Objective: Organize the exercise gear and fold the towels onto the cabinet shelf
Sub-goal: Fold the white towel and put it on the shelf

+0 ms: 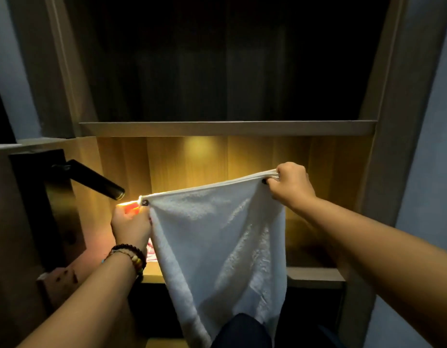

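A white towel hangs doubled in front of the lit cabinet shelf, its top edge stretched taut between my hands. My left hand pinches the left corner, low and near the shelf's left wall. My right hand grips the right corner, held higher. The towel's lower part drapes down past the shelf's front edge to a dark knee at the bottom. A pink and white cloth lies on the shelf, mostly hidden behind the towel.
A black door handle on an open door juts in at the left, close to my left hand. Above the lit shelf is a dark compartment. The cabinet's right side panel stands beside my right arm.
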